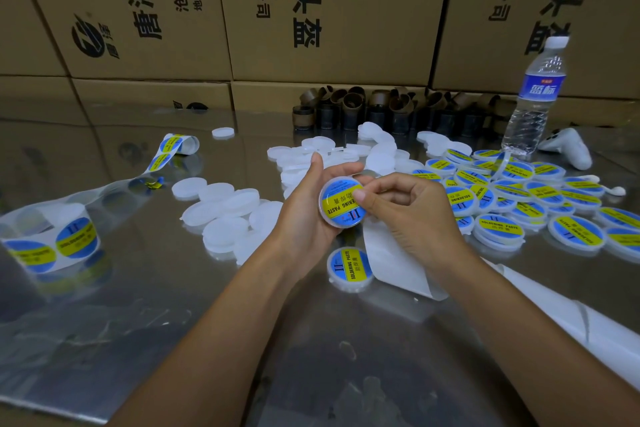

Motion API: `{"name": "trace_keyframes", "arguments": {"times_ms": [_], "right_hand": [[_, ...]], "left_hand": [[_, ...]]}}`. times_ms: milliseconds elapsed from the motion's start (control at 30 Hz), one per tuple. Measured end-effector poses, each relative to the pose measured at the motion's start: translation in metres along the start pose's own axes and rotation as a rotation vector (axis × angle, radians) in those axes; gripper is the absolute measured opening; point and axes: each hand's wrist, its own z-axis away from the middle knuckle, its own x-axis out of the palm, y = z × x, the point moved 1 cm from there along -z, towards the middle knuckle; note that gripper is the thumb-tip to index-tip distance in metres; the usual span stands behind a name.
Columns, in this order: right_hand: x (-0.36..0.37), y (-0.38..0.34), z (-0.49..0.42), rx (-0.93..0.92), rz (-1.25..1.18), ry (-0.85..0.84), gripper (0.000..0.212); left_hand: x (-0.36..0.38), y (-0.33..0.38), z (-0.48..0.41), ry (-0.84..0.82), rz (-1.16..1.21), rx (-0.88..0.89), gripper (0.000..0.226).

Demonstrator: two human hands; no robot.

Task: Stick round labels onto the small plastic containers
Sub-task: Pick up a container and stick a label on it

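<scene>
My left hand (308,204) grips a small round plastic container (337,215) above the table's middle. A blue and yellow round label covers its top. My right hand (408,208) has curled fingers, and its thumb presses on the label's right side. One labelled container (349,269) lies on the table just below my hands. A heap of labelled containers (519,198) spreads to the right. Plain white containers (225,215) lie to the left and behind. A strip of labels on clear backing (69,239) runs along the left side.
The table (173,322) is shiny metal. White backing paper (398,263) trails under my right wrist. A water bottle (535,97) and a white controller (568,149) stand at the back right. Brown cardboard cores (381,107) line the back, before stacked cartons (311,10).
</scene>
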Motion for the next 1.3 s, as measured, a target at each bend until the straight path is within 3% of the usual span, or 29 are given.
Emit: {"name": "trace_keyframes", "arguments": {"times_ms": [267,600,867,1300], "right_hand": [[-0.0002,0.0012,-0.0001,0.018,0.006,0.015,0.012],[-0.0009,0.0042,-0.0003,0.034,0.052,0.045,0.013],[-0.0008,0.0067,-0.0013,0.062,0.094,0.092,0.013],[0.0022,0.0091,0.0002,-0.229,0.528,0.203,0.019]], "left_hand": [[0.0018,0.0005,0.0023,-0.045,-0.052,0.044,0.023],[0.0011,-0.0001,0.0006,-0.088,-0.042,0.042,0.041],[0.0041,0.0003,0.003,-0.066,-0.088,0.042,0.042],[0.007,-0.0016,0.0068,-0.1,-0.109,0.081,0.033]]}}
